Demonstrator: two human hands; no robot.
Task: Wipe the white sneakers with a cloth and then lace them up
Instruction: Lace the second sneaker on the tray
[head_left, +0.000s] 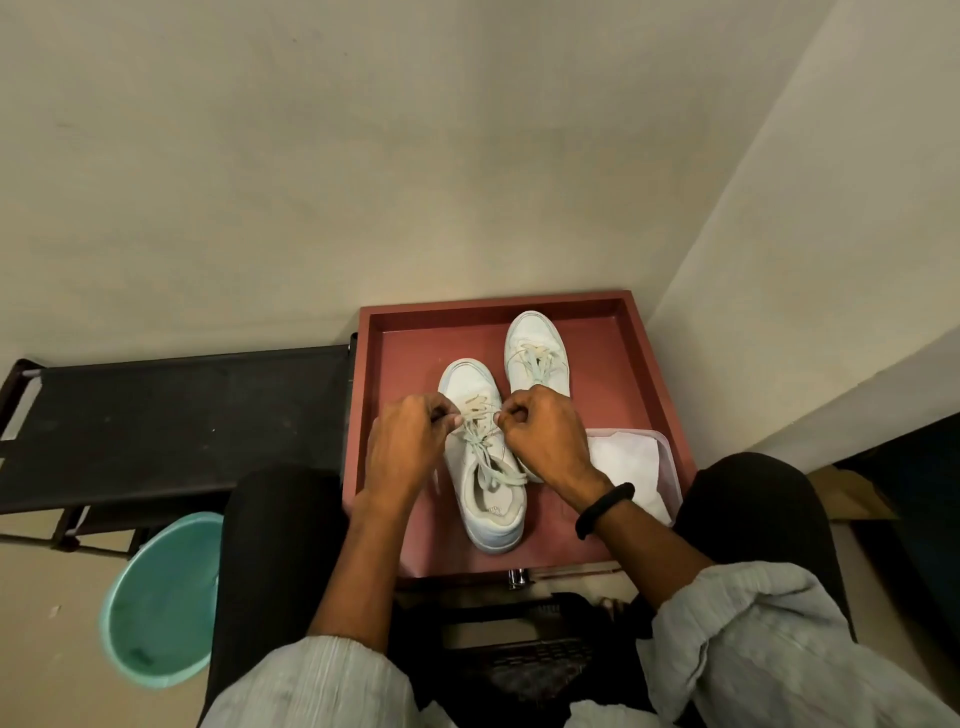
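Two white sneakers stand in a red-brown tray (654, 374). The nearer sneaker (491, 499) points away from me, and its pale lace (485, 452) runs loosely over the tongue. My left hand (402, 441) pinches the lace on the shoe's left side. My right hand (545, 434) pinches the lace on its right side, a black band on that wrist. The far sneaker (535, 351) sits behind to the right with its laces crossed. A white cloth (626, 462) lies in a clear container at the tray's right.
The tray stands on a low stand between my knees, in a corner of cream walls. A black shelf rack (171, 410) runs along the left. A green plastic basin (161, 597) rests on the floor by my left leg. Cardboard (852, 499) lies at the right.
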